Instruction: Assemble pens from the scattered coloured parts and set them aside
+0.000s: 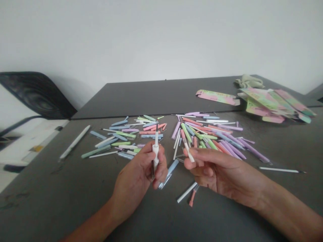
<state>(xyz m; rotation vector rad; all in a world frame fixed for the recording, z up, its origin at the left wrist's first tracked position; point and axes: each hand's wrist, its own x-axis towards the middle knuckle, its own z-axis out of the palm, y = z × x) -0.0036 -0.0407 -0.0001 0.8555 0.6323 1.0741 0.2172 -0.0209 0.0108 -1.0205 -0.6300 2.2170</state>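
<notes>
A wide dark grey desk (75,188) fills most of the view, and a black chair (37,94) stands at its far left side. At the far right of the desk lies a stack of flat cartons (272,104) in pink and green, with one single flat carton (217,97) just beside it and a pale green cloth (248,81) behind it. In the middle of the desk there are two loose heaps of pastel pen parts: the left heap (131,136) is mostly blue, green and white, and the right heap (209,136) is mostly purple, pink and green. The two heaps are near each other but apart. The left hand (141,174) is closed, and its fingertips pinch a white pen insert (156,148), which stands upright with its dark tip up, in front of the left heap. A blue barrel (169,171) sticks out under the same fingers; I cannot tell if the hand holds it or if it lies on the desk. The right hand (219,171) is near the left one, palm turned sideways, and its thumb and forefinger grip a short white piece (189,154) that is tilted. Under this hand a white stick (186,192) and a small pink part (192,199) are seen close together. A long white pen (74,142) lies alone, well to the left.
</notes>
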